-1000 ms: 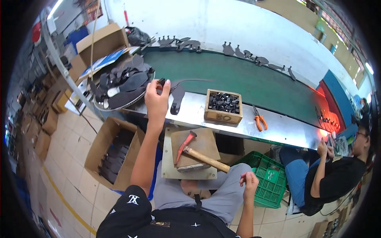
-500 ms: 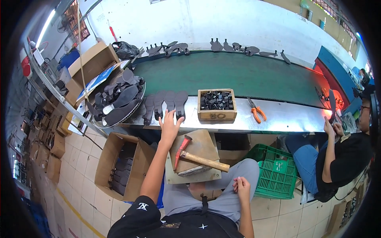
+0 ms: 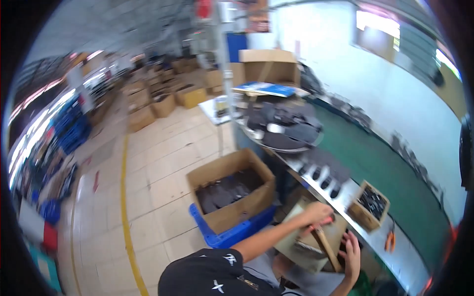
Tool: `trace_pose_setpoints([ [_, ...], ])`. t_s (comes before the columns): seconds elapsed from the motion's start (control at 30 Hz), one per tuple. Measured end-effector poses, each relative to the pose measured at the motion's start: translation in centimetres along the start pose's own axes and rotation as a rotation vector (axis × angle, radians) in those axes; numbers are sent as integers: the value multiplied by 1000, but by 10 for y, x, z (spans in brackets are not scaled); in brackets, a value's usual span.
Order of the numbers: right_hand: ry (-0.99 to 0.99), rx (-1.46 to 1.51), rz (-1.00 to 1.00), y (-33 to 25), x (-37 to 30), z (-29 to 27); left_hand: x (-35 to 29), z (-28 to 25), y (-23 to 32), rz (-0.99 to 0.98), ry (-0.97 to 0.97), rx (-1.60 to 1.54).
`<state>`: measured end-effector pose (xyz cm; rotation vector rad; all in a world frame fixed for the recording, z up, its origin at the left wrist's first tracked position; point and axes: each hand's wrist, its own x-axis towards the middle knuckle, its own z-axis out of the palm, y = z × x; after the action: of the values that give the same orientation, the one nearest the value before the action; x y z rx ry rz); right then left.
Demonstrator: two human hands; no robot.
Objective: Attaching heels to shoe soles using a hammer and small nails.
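Observation:
A hammer [image 3: 327, 250] with a red head and wooden handle lies on the pale board [image 3: 286, 244] in front of my body. My left hand [image 3: 318, 215] is closed over the hammer's head, its fingers blurred. Beside the handle's end, my right hand [image 3: 351, 250] has its fingers apart and holds nothing. Several dark shoe soles [image 3: 326, 165] lie in a row on the metal bench edge, with their heel ends toward me. A wooden box [image 3: 363, 217] of small black pieces stands to their right.
Orange-handled pliers [image 3: 390, 240] lie right of the wooden box. A round tray [image 3: 301, 149] heaped with soles stands at the bench's left end. On a blue crate [image 3: 232, 240] sits a cardboard box [image 3: 217, 219] of dark soles. The green belt [image 3: 365, 148] runs behind.
The view has swung to the left. My left hand has left the row of soles and come to the hammer's head. My right hand has risen from my lap to beside the handle.

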<state>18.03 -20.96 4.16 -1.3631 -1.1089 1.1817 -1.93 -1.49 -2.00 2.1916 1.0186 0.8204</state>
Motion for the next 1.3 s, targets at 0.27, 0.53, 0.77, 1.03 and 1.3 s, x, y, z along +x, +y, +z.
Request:
trace_pose_setpoints([
  [0.27,21,-124,-121,44,-1,14,10,6,6,254,26,139],
  [0.53,163,-406,-154,20,-9,60,9,-30,6,184,-68,79],
  [0.77,262,-413,-186,23,-25,74,17,-26,15,354,-79,88],
  [1.03,366,-580,-149,22,-47,96,9,-24,13,194,-127,-7],
  [1.3,412,-740,-20,-15,-67,83,-12,-25,17,121,-14,-101],
])
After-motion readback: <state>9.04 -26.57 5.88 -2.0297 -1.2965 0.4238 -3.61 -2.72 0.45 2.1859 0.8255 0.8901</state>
